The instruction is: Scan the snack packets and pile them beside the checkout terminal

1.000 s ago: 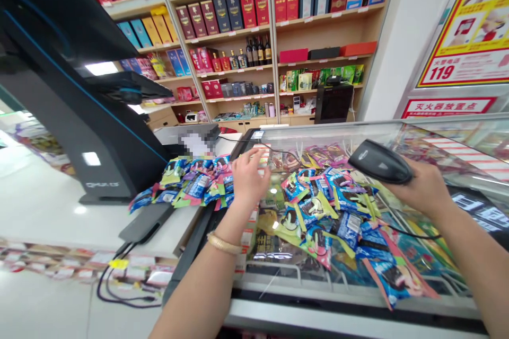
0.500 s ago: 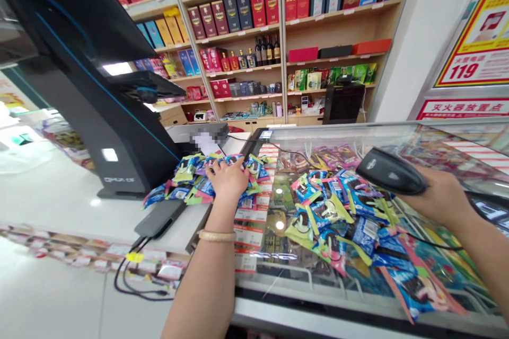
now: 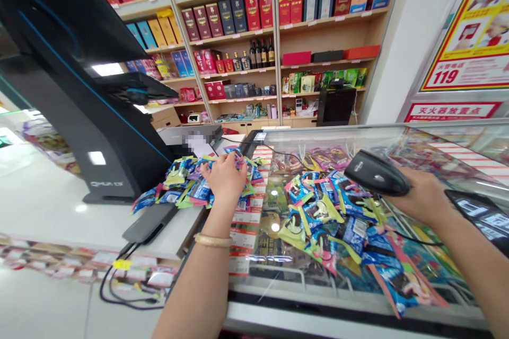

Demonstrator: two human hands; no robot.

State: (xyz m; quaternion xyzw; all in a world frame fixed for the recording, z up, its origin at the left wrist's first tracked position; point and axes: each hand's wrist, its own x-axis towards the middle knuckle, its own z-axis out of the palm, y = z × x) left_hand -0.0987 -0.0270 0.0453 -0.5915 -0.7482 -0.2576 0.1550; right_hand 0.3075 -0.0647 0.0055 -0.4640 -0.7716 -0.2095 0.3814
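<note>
My left hand (image 3: 225, 177) rests palm down on a heap of small blue, green and pink snack packets (image 3: 181, 184) on the white counter, its fingers curled round one packet (image 3: 237, 157). A gold bangle sits on that wrist. My right hand (image 3: 423, 198) grips a black handheld barcode scanner (image 3: 376, 173), held over a second spread of the same packets (image 3: 332, 217) lying on the glass lid of a chest freezer (image 3: 286, 275).
A black checkout terminal (image 3: 91, 111) stands at the left on the white counter (image 3: 35, 201), with cables hanging at its front edge. Shelves of boxed goods and bottles (image 3: 246, 21) fill the back wall. A red and yellow poster (image 3: 473, 32) hangs at the right.
My left hand moved left from the freezer lid onto the packet heap by the terminal and its fingers closed on a packet. My right hand kept the scanner almost still.
</note>
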